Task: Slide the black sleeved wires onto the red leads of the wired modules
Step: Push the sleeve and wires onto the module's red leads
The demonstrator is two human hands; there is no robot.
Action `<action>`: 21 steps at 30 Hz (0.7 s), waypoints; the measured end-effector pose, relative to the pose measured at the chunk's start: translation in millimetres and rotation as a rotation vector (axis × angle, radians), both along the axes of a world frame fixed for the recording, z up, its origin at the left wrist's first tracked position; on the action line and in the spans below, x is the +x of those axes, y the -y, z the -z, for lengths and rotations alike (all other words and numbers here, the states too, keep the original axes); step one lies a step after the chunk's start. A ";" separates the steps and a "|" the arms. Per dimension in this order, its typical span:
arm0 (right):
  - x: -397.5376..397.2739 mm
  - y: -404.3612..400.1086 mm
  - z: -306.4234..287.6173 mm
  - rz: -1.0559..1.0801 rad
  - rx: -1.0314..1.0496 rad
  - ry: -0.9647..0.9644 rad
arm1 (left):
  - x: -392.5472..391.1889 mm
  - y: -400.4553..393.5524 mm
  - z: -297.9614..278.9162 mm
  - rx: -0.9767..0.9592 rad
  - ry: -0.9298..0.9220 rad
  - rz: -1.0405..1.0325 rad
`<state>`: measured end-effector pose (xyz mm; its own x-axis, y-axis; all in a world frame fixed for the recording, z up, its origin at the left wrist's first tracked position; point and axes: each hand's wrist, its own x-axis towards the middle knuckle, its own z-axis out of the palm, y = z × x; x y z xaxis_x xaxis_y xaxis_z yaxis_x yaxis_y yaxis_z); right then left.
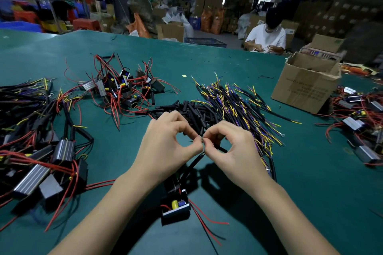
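Note:
My left hand (165, 143) and my right hand (230, 147) meet fingertip to fingertip over the green table, each pinching the end of a thin wire at the same spot. A black sleeved wire (193, 164) runs from the pinch down toward a wired module (176, 209), a small black open box with a yellow part inside, hanging below my wrists. Two red leads (207, 220) trail from the module to the right. Just beyond my fingers lies a heap of short black sleeves (186, 109) and a pile of black sleeved wires (238, 109) with yellow and purple ends.
Modules with red leads lie heaped at the back left (122, 87), near left (41, 167) and far right (360, 118). An open cardboard box (304, 87) stands at the right. A person in a white shirt (267, 37) works at the table's far edge.

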<state>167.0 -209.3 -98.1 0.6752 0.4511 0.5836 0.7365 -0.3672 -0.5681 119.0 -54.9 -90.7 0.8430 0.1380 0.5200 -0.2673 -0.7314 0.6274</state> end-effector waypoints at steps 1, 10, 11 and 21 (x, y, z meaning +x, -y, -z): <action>0.7 -0.2 0.5 -0.004 0.002 -0.001 | -0.2 0.1 -0.3 -0.002 -0.001 -0.007; 1.9 -2.8 3.6 0.021 -0.036 0.099 | 0.2 0.5 -3.0 -0.254 -0.193 -0.026; 1.8 -2.9 3.7 0.025 -0.054 0.136 | 0.5 -0.5 -4.2 -0.322 -0.278 -0.021; -0.7 -8.9 0.1 0.060 -0.151 0.578 | 0.9 -11.9 -7.8 -0.772 -0.710 0.154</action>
<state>166.3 -200.4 -98.2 0.2942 0.5286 0.7963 0.8859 -0.4634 -0.0197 119.9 -42.9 -82.9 0.9556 0.0863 -0.2818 0.2871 -0.0572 0.9562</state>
